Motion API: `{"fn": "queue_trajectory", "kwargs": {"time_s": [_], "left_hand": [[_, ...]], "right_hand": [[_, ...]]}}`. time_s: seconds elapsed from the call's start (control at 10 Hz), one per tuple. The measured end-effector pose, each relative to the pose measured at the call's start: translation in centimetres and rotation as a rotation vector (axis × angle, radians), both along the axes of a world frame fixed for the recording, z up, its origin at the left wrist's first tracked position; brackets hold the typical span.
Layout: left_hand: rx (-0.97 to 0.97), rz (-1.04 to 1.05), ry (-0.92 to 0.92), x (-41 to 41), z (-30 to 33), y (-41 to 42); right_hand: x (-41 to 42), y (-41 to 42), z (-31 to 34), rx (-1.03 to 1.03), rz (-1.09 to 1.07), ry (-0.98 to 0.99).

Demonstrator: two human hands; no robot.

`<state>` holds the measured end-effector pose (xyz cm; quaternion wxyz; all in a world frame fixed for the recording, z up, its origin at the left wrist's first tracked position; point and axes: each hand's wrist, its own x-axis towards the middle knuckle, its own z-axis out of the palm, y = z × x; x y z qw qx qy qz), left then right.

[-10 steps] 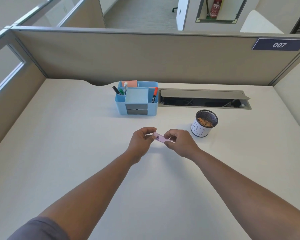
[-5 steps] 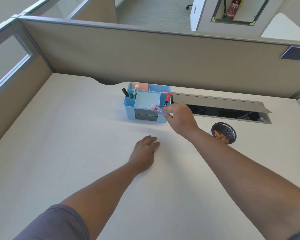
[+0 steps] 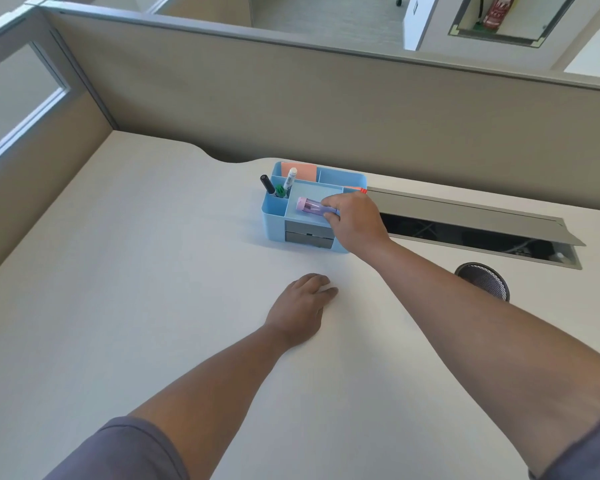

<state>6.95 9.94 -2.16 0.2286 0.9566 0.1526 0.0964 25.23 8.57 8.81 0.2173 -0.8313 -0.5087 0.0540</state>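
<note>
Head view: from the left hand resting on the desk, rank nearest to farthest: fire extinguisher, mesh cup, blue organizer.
1. Blue organizer, just ahead of the left hand.
2. Mesh cup, off to the right.
3. Fire extinguisher, far beyond the partition.

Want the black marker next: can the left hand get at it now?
Probably yes. The left hand lies on the desk holding nothing; the black marker stands in the blue organizer's left compartment, top exposed; the right hand holds the purple tube over the middle tray.
</note>
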Motion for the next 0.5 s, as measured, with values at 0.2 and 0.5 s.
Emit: {"fn": "queue_trajectory", "kwargs": {"time_s": [0.2, 0.5], "left_hand": [[-0.006, -0.005, -0.019, -0.11, -0.14, -0.06], [0.019, 0.002, -0.024, 0.11, -0.73, -0.06]], "right_hand": [[0.12, 0.24, -0.17, 0.012, 0.014, -0.017], [0.15, 0.08, -0.31, 0.062, -0.059, 0.035]]}}
